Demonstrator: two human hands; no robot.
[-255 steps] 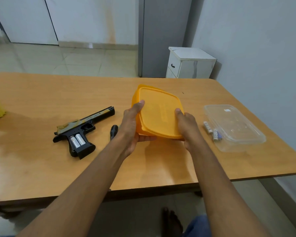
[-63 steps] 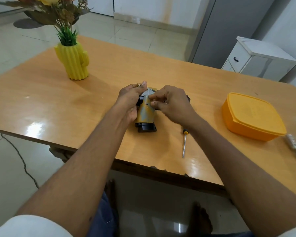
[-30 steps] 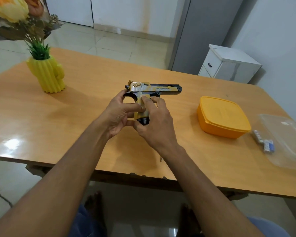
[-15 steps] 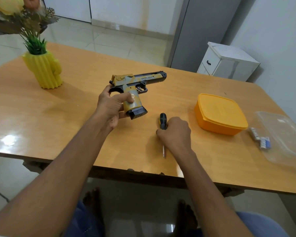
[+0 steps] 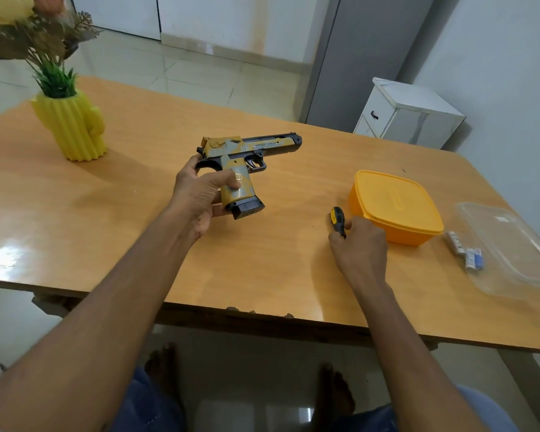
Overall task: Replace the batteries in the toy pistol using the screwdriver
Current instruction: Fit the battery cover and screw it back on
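The yellow, grey and black toy pistol (image 5: 250, 151) is held above the wooden table (image 5: 106, 213), barrel pointing right, grip pointing down. My left hand (image 5: 200, 194) grips it by the handle. My right hand (image 5: 360, 247) holds the screwdriver (image 5: 338, 220) by its black and yellow handle, close to the orange box; the shaft is hidden under my hand. Loose batteries (image 5: 466, 252) lie on the table at the right.
An orange lidded box (image 5: 393, 205) sits right of the screwdriver. A clear plastic lid (image 5: 512, 247) lies at the table's right edge beside the batteries. A yellow cactus vase (image 5: 72, 126) with flowers stands at the far left. A white cabinet (image 5: 409, 113) stands behind the table.
My right hand left the pistol grip, took the screwdriver from the table and moved right toward the orange box. My left hand keeps the pistol raised.
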